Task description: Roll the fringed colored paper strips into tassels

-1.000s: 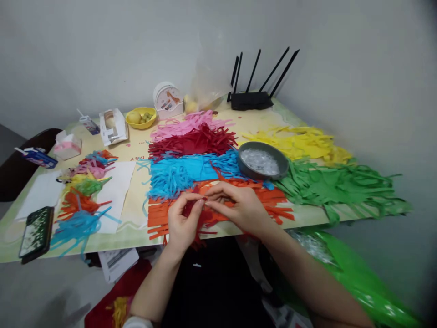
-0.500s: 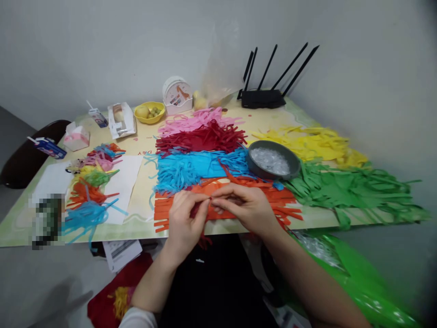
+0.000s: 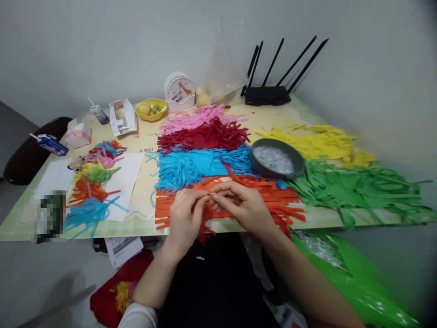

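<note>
My left hand (image 3: 186, 216) and my right hand (image 3: 241, 205) meet over the table's near edge, fingers pinched together on a small bunch of dark red paper strips (image 3: 204, 224) that hangs down between them. Under the hands lies a sheet of orange fringed paper (image 3: 273, 196). Behind it lie blue fringed paper (image 3: 191, 167), dark red fringed paper (image 3: 205, 135) and pink fringed paper (image 3: 194, 119). A grey bowl (image 3: 277, 159) with clear small pieces stands just right of the hands.
Yellow fringed paper (image 3: 321, 141) and green fringed paper (image 3: 355, 189) cover the right side. Finished coloured tassels (image 3: 90, 187) lie on white sheets at left, beside a blurred phone (image 3: 49, 214). A router (image 3: 268, 93), a yellow fruit bowl (image 3: 150, 109), cartons and a tissue box stand at the back.
The view has shifted slightly so everything sits a little further right and higher. My hands keep working the red strips together, fingers shifting a little.
</note>
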`<move>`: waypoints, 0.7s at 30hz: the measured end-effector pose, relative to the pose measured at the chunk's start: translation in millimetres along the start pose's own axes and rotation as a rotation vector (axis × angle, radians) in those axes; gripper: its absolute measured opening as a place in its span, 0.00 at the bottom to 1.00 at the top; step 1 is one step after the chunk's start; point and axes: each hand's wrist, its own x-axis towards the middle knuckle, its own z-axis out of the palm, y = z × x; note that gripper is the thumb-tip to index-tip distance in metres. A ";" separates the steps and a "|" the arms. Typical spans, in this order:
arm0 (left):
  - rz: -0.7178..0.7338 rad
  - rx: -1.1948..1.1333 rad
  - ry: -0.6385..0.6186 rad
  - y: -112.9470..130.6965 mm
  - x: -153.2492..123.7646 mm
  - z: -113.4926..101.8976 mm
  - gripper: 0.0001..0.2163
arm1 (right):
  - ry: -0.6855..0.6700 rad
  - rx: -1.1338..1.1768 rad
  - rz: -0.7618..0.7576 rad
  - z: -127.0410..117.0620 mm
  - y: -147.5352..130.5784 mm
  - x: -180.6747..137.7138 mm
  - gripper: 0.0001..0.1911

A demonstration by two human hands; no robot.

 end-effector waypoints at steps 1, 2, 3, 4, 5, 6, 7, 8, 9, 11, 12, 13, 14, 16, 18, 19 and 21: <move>-0.007 -0.030 0.006 -1.3 -0.3 1.0 0.07 | -0.021 0.027 0.016 -0.2 -0.4 1.2 0.13; -0.015 -0.053 0.008 -2.4 -0.7 1.8 0.07 | -0.041 0.050 0.033 -0.2 -0.6 2.3 0.13; -0.024 -0.070 0.007 -3.2 -1.2 2.5 0.06 | -0.053 0.067 0.050 0.2 -0.6 3.0 0.13; -0.046 -0.085 0.008 -3.9 -1.9 3.2 0.06 | -0.053 0.081 0.060 1.0 -0.3 3.5 0.14; -0.083 -0.109 0.013 -4.4 -2.7 3.7 0.05 | -0.047 0.093 0.067 2.1 0.2 3.7 0.14; -0.130 -0.148 0.020 -4.8 -3.5 4.2 0.04 | -0.039 0.103 0.070 3.4 0.8 3.8 0.14; -0.179 -0.198 0.023 -5.0 -4.1 4.7 0.03 | -0.033 0.111 0.073 4.7 1.4 3.8 0.14; -0.222 -0.257 0.016 -5.1 -4.5 5.0 0.03 | -0.031 0.113 0.077 5.9 1.9 3.8 0.14; -0.253 -0.317 0.003 -5.2 -4.7 5.1 0.03 | -0.035 0.112 0.082 6.8 2.2 4.0 0.14; -0.280 -0.405 -0.033 -4.9 -4.3 4.8 0.04 | -0.040 0.102 0.079 7.5 2.3 4.8 0.13; -0.282 -0.420 -0.046 -4.7 -4.0 4.4 0.04 | -0.034 0.097 0.067 7.2 2.0 5.4 0.13; -0.276 -0.418 -0.056 -4.5 -3.8 3.8 0.03 | -0.025 0.093 0.054 6.8 1.7 6.0 0.13; -0.266 -0.405 -0.064 -4.2 -3.7 3.2 0.03 | -0.013 0.093 0.040 6.2 1.3 6.6 0.12; -0.241 -0.361 -0.072 -3.7 -4.0 2.1 0.04 | 0.006 0.099 0.028 5.2 1.1 7.5 0.11; -0.216 -0.323 -0.052 -3.1 -4.6 1.6 0.03 | 0.000 0.107 0.032 5.0 1.8 8.0 0.11; -0.208 -0.308 -0.034 -2.8 -4.9 1.7 0.03 | -0.005 0.111 0.037 5.2 2.5 8.1 0.11; -0.200 -0.274 -0.003 -2.4 -5.6 2.5 0.03 | -0.016 0.101 0.052 5.6 4.1 8.4 0.11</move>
